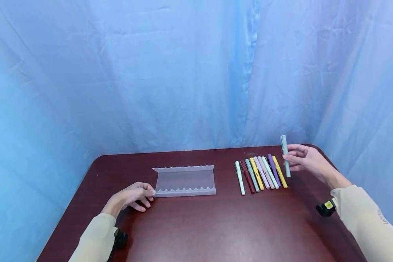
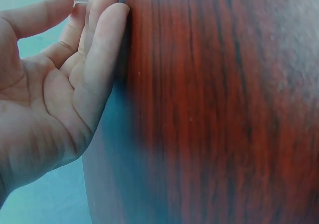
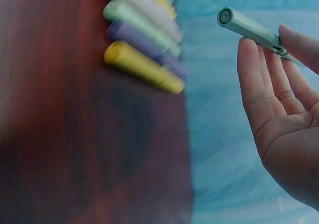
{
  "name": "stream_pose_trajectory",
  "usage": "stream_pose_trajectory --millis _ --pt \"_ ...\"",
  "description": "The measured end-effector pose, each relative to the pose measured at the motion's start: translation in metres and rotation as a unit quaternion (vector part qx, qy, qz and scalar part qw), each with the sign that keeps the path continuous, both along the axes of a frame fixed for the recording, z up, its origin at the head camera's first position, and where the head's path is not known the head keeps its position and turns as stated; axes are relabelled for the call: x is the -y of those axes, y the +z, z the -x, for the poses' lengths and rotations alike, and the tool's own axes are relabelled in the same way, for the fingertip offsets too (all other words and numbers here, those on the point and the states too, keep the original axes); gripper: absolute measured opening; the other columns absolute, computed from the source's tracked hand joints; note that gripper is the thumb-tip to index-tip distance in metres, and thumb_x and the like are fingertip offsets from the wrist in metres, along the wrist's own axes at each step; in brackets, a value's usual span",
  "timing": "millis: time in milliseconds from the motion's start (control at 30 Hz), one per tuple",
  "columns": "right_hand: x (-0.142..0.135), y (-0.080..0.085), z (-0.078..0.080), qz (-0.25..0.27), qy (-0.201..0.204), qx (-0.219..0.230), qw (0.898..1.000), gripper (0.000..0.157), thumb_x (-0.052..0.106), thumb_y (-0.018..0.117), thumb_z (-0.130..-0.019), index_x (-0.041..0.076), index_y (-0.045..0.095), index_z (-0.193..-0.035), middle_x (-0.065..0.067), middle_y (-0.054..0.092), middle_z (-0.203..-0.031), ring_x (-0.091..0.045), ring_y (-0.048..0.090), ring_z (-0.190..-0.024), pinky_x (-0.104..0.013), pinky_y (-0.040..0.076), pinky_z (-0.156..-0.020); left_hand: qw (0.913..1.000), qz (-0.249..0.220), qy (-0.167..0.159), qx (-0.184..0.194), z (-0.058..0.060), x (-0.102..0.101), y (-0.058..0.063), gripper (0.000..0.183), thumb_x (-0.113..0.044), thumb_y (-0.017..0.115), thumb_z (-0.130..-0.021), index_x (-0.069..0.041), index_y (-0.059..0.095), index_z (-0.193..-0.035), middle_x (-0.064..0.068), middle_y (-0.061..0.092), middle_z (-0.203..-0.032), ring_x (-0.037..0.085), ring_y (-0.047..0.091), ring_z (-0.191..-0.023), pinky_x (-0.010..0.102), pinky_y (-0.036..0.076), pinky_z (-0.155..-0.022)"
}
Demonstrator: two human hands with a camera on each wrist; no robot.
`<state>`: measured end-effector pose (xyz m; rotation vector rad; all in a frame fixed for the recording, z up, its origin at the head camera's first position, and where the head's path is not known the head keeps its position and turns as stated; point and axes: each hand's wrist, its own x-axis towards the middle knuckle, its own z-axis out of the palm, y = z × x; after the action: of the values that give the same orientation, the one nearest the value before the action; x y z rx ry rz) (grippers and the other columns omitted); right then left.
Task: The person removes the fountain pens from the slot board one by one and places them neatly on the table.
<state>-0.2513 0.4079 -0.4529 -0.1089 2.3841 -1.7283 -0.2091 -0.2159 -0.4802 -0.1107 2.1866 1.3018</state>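
Observation:
A translucent pen holder (image 1: 186,179) with scalloped raised edges lies on the table, left of centre in the head view. My left hand (image 1: 135,196) pinches its near left corner between thumb and fingers; in the left wrist view only a sliver of it shows at the fingertips. At the far right, my right hand (image 1: 302,160) holds a pale green pen (image 1: 285,156) above the table, clip end up, between thumb and fingers. That same pen (image 3: 254,30) points its blunt end at the right wrist camera. Just left of this hand lies a row of capped pens, with a yellow pen (image 1: 279,171) nearest.
The row holds several more pens, among them a purple pen (image 1: 274,170), a dark red pen (image 1: 247,177) and a mint pen (image 1: 239,178) at its left end. They lie on a dark reddish-brown table (image 1: 222,225). A blue curtain (image 1: 183,80) hangs behind its far edge.

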Motion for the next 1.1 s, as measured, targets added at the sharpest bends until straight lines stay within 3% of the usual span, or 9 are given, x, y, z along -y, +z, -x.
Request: stream_pose_trajectory --millis 133,367,500,767,1100 --pt "-0.013 -0.019 0.001 0.004 -0.016 0.024 1.0 0.064 0.023 0.071 -0.098 -0.006 0.04 -0.145 0.004 0.073 -0.107 -0.025 0.073 -0.093 -0.04 0.061 -0.078 1.0 -0.001 -0.002 -0.006 0.0 0.0 0.0 0.021 -0.026 0.064 -0.099 -0.005 0.064 -0.103 0.013 0.065 -0.094 0.024 0.065 -0.074 0.04 0.061 -0.064" --pt "-0.025 -0.048 0.004 -0.038 -0.02 0.063 0.997 0.074 0.031 0.071 -0.097 -0.008 0.036 -0.15 -0.02 0.065 -0.128 -0.024 0.071 -0.092 -0.04 0.061 -0.078 0.9999 -0.005 -0.006 -0.007 0.0 -0.002 0.001 0.021 -0.026 0.064 -0.099 -0.005 0.065 -0.102 0.013 0.065 -0.094 0.024 0.065 -0.074 0.04 0.061 -0.065" --pt "-0.028 -0.059 0.004 -0.06 -0.022 0.084 0.994 0.078 0.034 0.072 -0.096 -0.008 0.035 -0.151 -0.02 0.064 -0.128 -0.023 0.069 -0.09 -0.04 0.061 -0.078 0.9999 -0.006 -0.007 -0.005 0.001 -0.003 0.001 0.023 -0.027 0.065 -0.099 -0.005 0.065 -0.102 0.013 0.065 -0.094 0.024 0.065 -0.074 0.039 0.061 -0.064" --pt "-0.031 -0.069 0.004 -0.088 -0.025 0.103 0.99 0.079 0.038 0.072 -0.096 -0.008 0.037 -0.15 -0.011 0.068 -0.114 -0.022 0.064 -0.086 -0.036 0.06 -0.076 0.9999 -0.009 -0.014 -0.002 0.001 -0.003 0.0 0.023 -0.028 0.065 -0.099 -0.005 0.065 -0.102 0.013 0.065 -0.094 0.024 0.065 -0.074 0.04 0.061 -0.063" --pt "-0.028 -0.068 0.01 -0.096 -0.012 0.111 0.989 0.08 0.04 0.071 -0.096 -0.007 0.036 -0.151 -0.019 0.061 -0.126 -0.024 0.064 -0.093 -0.038 0.061 -0.077 0.9999 -0.007 -0.005 -0.006 -0.001 0.001 0.0 0.022 -0.026 0.065 -0.098 -0.004 0.065 -0.102 0.013 0.065 -0.094 0.024 0.066 -0.074 0.04 0.061 -0.065"
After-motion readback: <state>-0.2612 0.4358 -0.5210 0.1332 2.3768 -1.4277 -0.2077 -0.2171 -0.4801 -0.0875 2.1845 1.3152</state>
